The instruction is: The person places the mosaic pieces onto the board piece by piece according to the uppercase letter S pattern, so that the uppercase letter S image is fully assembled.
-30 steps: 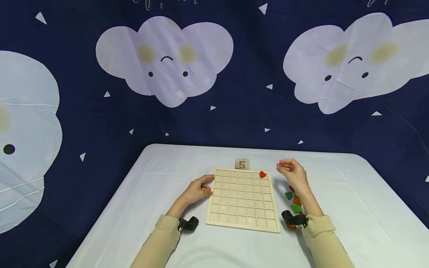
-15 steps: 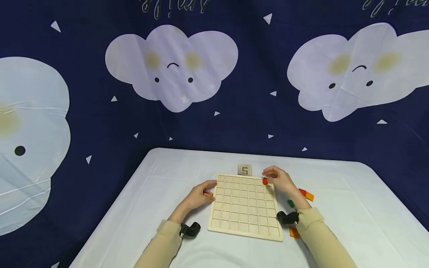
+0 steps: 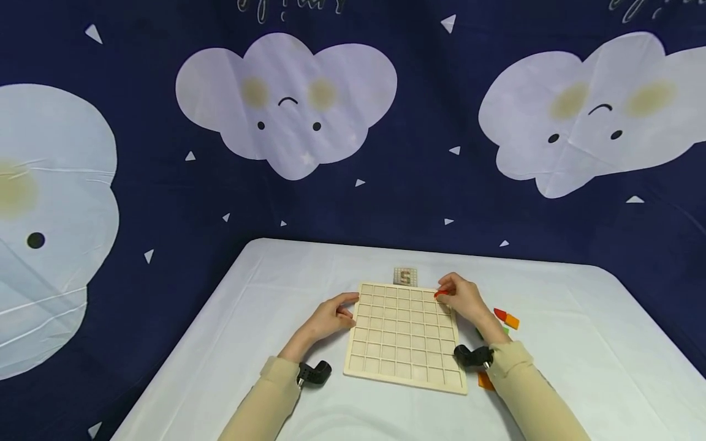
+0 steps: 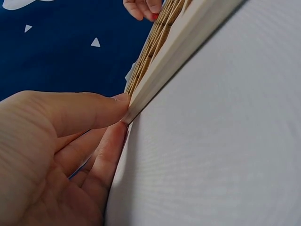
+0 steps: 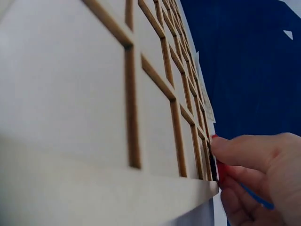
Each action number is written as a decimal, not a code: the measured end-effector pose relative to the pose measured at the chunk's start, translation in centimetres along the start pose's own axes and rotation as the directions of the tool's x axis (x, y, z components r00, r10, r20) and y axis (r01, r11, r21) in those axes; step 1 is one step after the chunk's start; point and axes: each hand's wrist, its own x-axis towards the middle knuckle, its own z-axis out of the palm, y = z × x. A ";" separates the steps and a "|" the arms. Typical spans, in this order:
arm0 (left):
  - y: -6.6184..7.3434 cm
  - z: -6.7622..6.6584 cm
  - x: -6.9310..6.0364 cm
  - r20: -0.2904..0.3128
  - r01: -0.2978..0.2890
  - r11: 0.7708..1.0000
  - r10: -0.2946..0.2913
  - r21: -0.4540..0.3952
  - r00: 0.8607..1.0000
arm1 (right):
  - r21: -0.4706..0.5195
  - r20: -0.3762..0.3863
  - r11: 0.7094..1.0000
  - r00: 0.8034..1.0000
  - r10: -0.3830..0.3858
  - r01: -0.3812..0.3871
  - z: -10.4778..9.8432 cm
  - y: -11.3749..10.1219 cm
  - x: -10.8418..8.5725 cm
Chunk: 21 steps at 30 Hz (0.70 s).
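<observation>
A square wooden grid board (image 3: pixel 405 389) lies on the white table. At its left edge is my left hand (image 3: pixel 325 318); in the left wrist view the thumb (image 4: pixel 99 110) and a finger hold the board's rim. Over the far right corner, my right hand (image 3: pixel 464 300) pinches a small red tile (image 3: pixel 440 293) between thumb and fingers. The tile looks tilted and is mostly covered by the fingers; in the right wrist view its red (image 5: pixel 221 170) shows below the thumb (image 5: pixel 235 149). No tile shows in the other squares I can see.
A small card (image 3: pixel 405 277) with a letter-like pattern lies behind the board. Right of the board are a red tile (image 3: pixel 499 313), an orange tile (image 3: pixel 512 321), another orange tile (image 3: pixel 485 381) and green ones partly hidden by the right arm. A dark cloud-print cloth (image 3: pixel 419 202) hangs behind.
My right hand has moved left and down from beside the board to the red tile at its far right corner and taken hold of it. My left hand has stayed at the left edge.
</observation>
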 end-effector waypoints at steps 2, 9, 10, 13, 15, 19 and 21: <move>0.0 -0.1 0.0 0.001 0.001 1.000 -0.001 -0.001 1.000 | -0.010 -0.048 0.999 0.998 0.044 -0.045 -0.6 0.0 -0.3; 0.2 -0.4 -0.1 -0.004 0.009 1.000 -0.009 0.026 1.000 | -0.074 -0.094 0.979 0.979 0.183 -0.190 -2.5 1.2 -1.4; 0.3 -0.5 -0.1 -0.006 0.010 1.000 -0.009 0.029 1.000 | -0.074 -0.081 0.978 0.979 0.190 -0.196 -2.6 1.4 -1.5; 0.3 -0.5 -0.1 -0.003 0.001 1.000 -0.001 0.029 1.000 | -0.065 -0.063 0.977 0.978 0.198 -0.202 -2.8 1.8 -2.0; 0.4 -0.5 -0.1 0.000 -0.003 1.000 0.003 0.025 1.000 | -0.046 -0.058 0.981 0.981 0.187 -0.190 -3.0 2.0 -2.3; 0.4 -0.3 -0.1 0.003 0.001 1.000 -0.001 0.017 1.000 | -0.029 -0.033 0.988 0.988 0.148 -0.149 -3.3 2.6 -3.3; 0.3 -0.1 -0.1 0.005 0.001 1.000 -0.002 0.012 1.000 | -0.042 -0.023 0.991 0.991 0.130 -0.130 -3.3 3.1 -3.8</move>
